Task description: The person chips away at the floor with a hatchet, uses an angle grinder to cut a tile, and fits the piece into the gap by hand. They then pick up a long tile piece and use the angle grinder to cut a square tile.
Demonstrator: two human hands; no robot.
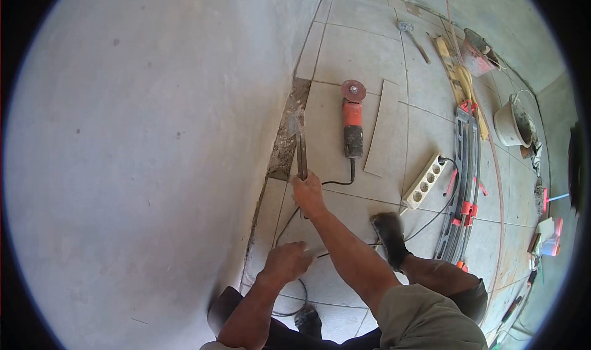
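Note:
My right hand (309, 195) is closed around the handle of a long-handled tool (301, 150). The tool's greyish head is blurred, so its exact kind cannot be made out. That head is over a narrow strip of broken, rubble-filled floor (284, 144) along the wall, where no tile lies. My left hand (287, 262) is held lower, near the wall, with its fingers curled and nothing visible in them. An angle grinder (353, 121) with a reddish disc lies on the tiles to the right of the strip, its cord running back toward my feet.
A cut tile piece (383, 128), a power strip (425, 181) and a long tile cutter (465, 184) lie to the right. Farther off are a hammer (415, 42) and two buckets (478, 53), (514, 121). The plastered wall (154, 153) borders the left side.

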